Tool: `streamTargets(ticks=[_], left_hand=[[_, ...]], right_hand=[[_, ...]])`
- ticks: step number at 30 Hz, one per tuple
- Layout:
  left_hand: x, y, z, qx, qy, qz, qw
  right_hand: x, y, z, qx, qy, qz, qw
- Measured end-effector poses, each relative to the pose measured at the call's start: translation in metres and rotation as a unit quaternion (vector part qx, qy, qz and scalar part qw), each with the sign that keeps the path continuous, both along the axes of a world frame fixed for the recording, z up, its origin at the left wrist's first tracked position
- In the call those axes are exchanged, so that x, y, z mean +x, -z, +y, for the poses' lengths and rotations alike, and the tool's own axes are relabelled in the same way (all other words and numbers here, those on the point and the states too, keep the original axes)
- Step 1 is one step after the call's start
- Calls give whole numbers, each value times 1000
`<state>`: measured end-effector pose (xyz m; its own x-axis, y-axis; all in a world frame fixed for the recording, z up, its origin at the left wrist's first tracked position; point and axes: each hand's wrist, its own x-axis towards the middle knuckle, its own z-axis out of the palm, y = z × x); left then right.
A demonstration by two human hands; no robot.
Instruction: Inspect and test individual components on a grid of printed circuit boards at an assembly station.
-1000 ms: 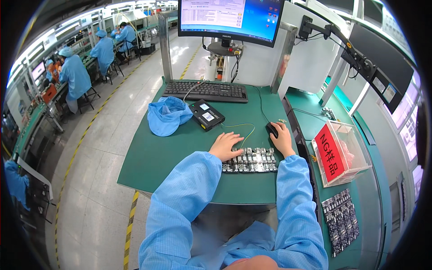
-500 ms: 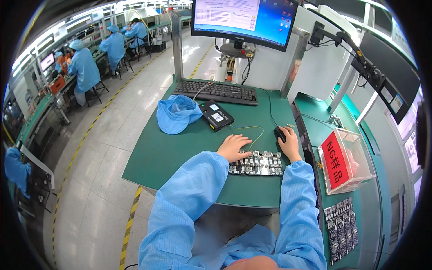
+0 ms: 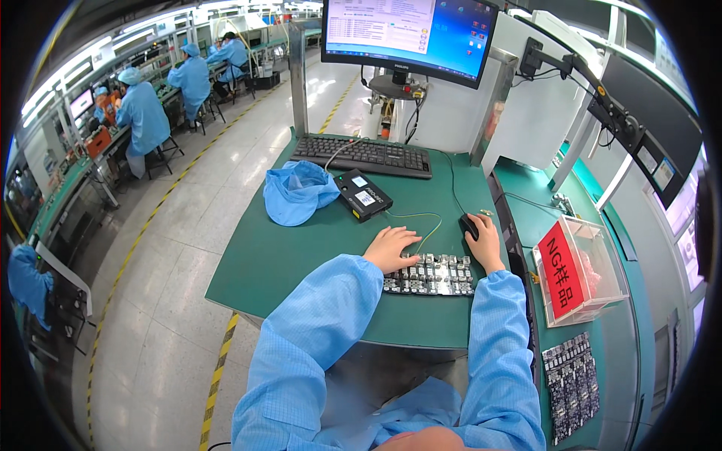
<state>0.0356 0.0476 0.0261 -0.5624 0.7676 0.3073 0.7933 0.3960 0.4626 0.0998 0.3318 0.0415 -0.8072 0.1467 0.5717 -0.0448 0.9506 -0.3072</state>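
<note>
My left hand (image 3: 392, 249) lies with fingers spread at the upper left of a panel of circuit boards (image 3: 435, 275), which carries rows of small silvery parts. Its thumb side overlaps the panel's corner, and the fingers point toward the thin yellow-green wire. My right hand (image 3: 485, 242) rests over a black computer mouse (image 3: 468, 228), its fingers wrapped around it. Beyond my left hand is a black box-shaped device (image 3: 362, 194) with pale labels, wired by the yellow-green lead. A blue cloth cap (image 3: 296, 192) lies beside that device.
A black keyboard (image 3: 368, 156) and a monitor (image 3: 410, 36) stand at the far side of the green table (image 3: 301, 263). On the right bench are a clear box (image 3: 602, 289) with a red label and another board panel (image 3: 571, 391). People in blue (image 3: 143, 116) work far left.
</note>
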Motion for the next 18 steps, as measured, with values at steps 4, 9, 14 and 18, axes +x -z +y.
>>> streamTargets(ticks=[4,9,14,18], left_hand=[[-1,1,1,-2,2,-2,1000],[-2,-1,0,2,4,1,1000],[0,-2,0,0,1,-3,1000],[0,-2,0,-4,5,-3,1000]], right_hand=[[-3,5,4,12,-6,27,1000],[-3,4,3,13,-7,30,999],[-3,4,2,7,-5,27,1000],[-2,5,3,16,-3,26,1000]])
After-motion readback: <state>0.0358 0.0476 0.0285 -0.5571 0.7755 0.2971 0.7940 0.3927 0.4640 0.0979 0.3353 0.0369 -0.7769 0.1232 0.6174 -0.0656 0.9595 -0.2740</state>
